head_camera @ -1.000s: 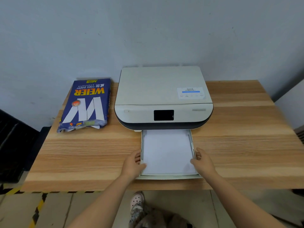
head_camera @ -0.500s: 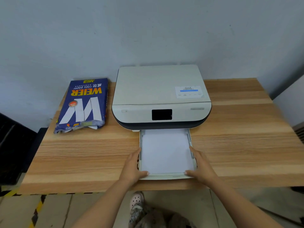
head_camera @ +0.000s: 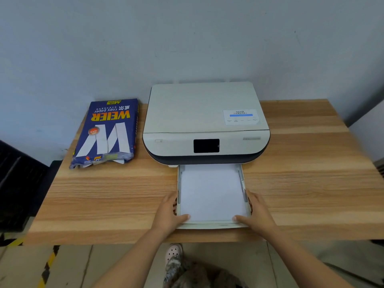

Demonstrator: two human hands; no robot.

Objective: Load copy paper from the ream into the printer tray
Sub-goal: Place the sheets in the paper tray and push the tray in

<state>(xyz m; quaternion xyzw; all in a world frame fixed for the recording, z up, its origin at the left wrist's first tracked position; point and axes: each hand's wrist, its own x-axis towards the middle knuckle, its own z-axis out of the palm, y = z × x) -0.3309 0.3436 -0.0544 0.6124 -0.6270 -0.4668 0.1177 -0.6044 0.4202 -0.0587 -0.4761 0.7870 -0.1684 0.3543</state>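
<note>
A white printer with a dark screen sits at the back of the wooden table. Its paper tray sticks out from the front, with a stack of white paper lying flat in it. My left hand grips the tray's front left corner, thumb on the paper. My right hand grips the front right corner the same way. The blue ream pack, torn open at its near end, lies to the left of the printer.
The wooden table stands against a grey wall, its front edge just below the tray. A dark object stands left of the table. Below the edge are the floor, a yellow-black stripe and a foot in a clog.
Both hands have slid from the tray's sides down to its front corners, thumbs now on the paper. The tray looks pushed a little way into the printer.
</note>
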